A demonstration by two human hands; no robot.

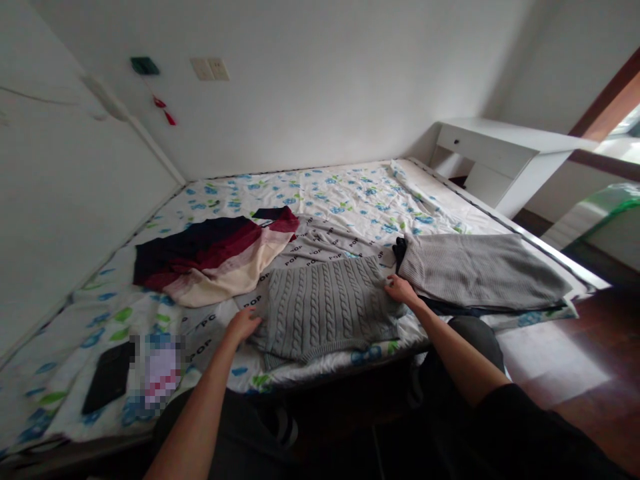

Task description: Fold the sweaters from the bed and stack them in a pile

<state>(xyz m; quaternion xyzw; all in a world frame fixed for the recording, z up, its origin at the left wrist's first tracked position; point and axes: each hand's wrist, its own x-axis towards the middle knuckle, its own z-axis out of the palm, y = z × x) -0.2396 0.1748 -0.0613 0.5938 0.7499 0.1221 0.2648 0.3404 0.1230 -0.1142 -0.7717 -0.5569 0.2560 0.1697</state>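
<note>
A grey cable-knit sweater [325, 307] lies folded at the near edge of the bed, its ribbed hem toward me. At its left edge, my left hand [244, 325] has its fingers bent and closed on the knit. My right hand [400, 290] pinches the sweater's upper right edge. Beneath and behind the sweater spreads a grey cloth printed with POP lettering [320, 240]. To the left lies a sweater in navy, burgundy and cream bands [215, 257], loosely laid out. Just right of my right hand, a folded grey ribbed knit [485, 267] rests on darker clothing.
A floral sheet [340, 183] covers the bed. A black flat case [110, 377] and a blurred pale item [163, 370] lie at the near left. Beyond the bed's right side stands a white desk [500, 153]. Walls border the back and left.
</note>
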